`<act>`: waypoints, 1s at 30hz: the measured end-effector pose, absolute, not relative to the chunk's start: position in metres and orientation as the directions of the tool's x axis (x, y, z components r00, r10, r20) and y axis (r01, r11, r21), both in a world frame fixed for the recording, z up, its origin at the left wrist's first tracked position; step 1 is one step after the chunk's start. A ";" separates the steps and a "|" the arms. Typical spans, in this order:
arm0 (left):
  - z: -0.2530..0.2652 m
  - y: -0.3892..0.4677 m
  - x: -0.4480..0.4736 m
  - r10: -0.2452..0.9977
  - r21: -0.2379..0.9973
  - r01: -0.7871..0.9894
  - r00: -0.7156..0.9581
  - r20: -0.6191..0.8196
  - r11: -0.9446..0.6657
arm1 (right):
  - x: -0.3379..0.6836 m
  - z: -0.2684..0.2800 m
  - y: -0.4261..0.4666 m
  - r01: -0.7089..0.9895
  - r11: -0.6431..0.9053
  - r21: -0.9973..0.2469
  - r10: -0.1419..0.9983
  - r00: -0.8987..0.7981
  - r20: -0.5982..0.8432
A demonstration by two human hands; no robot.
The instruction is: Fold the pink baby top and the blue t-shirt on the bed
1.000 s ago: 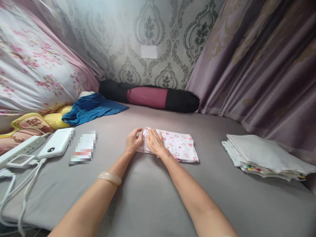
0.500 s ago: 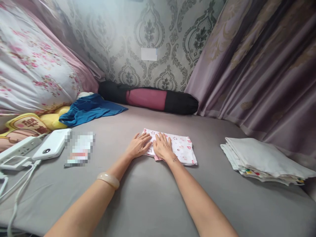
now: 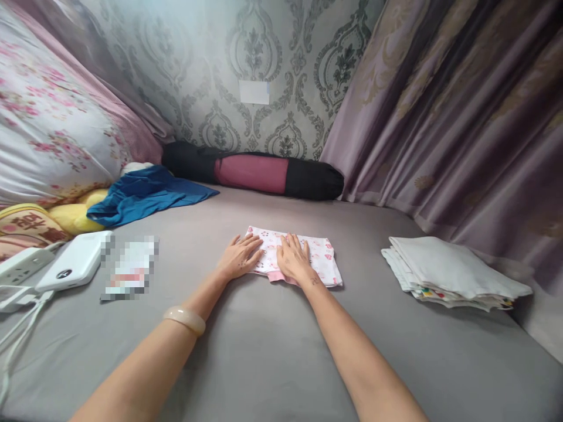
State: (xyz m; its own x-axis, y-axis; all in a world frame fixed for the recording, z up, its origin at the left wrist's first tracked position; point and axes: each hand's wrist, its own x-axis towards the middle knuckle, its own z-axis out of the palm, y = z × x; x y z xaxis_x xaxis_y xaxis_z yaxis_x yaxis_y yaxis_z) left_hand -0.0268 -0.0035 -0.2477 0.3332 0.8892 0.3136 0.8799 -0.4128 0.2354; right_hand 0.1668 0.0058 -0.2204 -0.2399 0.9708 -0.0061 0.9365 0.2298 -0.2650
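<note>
A small folded white cloth with a pink print (image 3: 323,258) lies on the grey bed sheet (image 3: 272,351) in the middle of the view. My left hand (image 3: 240,258) rests flat on its left edge, fingers spread. Beside it, my right hand (image 3: 294,261) presses flat on the cloth's middle, fingers apart. Neither hand grips anything. A pale bangle (image 3: 185,319) sits on my left wrist.
A stack of folded white cloths (image 3: 448,272) lies at the right by purple curtains (image 3: 461,117). At the left are a white power bank (image 3: 73,269), a power strip (image 3: 20,264), a blurred packet (image 3: 127,266), a blue garment (image 3: 145,196) and floral bedding (image 3: 48,129). A black and maroon roll (image 3: 253,173) lies along the wall.
My left hand went from pinching the cloth's left edge to lying flat on it. My right hand slid rightward over the cloth. The cloth looks narrower, folded over.
</note>
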 end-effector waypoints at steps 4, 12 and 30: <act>-0.247 -0.004 -0.026 0.894 0.241 0.883 0.322 0.313 -0.403 | 0.175 -0.223 0.006 0.944 0.210 -0.256 0.975 -0.221 -0.015; -0.247 -0.003 -0.026 0.898 0.241 0.886 0.319 0.303 -0.396 | 0.175 -0.225 0.004 0.945 0.203 -0.257 0.976 -0.217 -0.026; -0.248 -0.003 -0.029 0.903 0.228 0.889 0.335 0.269 -0.398 | 0.227 -0.222 -0.002 0.973 0.097 -0.208 0.995 -0.089 0.050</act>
